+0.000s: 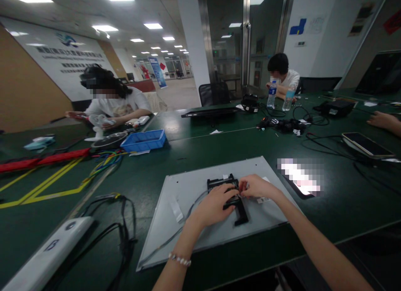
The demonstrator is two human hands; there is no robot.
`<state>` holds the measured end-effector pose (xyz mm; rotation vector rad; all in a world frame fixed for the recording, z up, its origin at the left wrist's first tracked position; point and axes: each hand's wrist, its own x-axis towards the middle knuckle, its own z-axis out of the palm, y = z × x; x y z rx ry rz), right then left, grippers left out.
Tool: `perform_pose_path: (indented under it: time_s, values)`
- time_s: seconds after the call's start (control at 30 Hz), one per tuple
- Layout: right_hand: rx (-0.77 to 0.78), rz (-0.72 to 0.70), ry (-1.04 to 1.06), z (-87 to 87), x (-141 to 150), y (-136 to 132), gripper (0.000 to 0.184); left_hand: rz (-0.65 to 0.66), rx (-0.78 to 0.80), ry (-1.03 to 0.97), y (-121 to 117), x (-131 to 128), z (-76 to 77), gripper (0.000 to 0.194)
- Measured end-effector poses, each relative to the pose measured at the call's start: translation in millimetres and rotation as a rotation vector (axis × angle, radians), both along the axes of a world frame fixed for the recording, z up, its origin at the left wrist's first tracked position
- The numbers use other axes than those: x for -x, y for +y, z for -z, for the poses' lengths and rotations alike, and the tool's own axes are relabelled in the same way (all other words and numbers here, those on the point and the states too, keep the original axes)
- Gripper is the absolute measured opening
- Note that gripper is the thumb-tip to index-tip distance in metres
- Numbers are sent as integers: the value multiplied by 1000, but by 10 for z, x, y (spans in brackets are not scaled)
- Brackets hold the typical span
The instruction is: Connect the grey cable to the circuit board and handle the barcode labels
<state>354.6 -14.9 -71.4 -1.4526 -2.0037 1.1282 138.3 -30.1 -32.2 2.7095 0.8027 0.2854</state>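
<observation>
A black plastic frame-like part [241, 215] lies on a white board [188, 183] in front of me. Over its left side rests my left hand [213, 204], with thumb and fingers closed round the part and holding it. At its upper right, my right hand [255, 186] makes a pinch against the part; what sits between those fingertips is too small to make out. From the part's left side a grey cable [196, 201] runs under my left wrist down to the board's lower left corner. A white paper strip [177, 209] lies left of my left hand.
A lit phone [299, 178] is right of the board. At left are a white power strip [52, 253], black cables [125, 232] and a blue tray [144, 141]. Two bottles [271, 94] stand farther back. Other people sit around the table; one person's hand [384, 120] rests at right.
</observation>
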Motion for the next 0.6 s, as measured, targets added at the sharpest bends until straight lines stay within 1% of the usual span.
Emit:
perform_pose_path:
  time_s: [0.23, 0.4, 0.6]
  values:
    - [-18, -40, -13, 16, -12, -3, 12, 1, -4, 7, -5, -10, -10, 42]
    - [-10, -37, -24, 29, -14, 3, 15, -5, -16, 6, -7, -9, 9, 41]
    - [-3, -56, -16, 1, -32, -7, 17, 8, -15, 5, -12, -23, -14, 44]
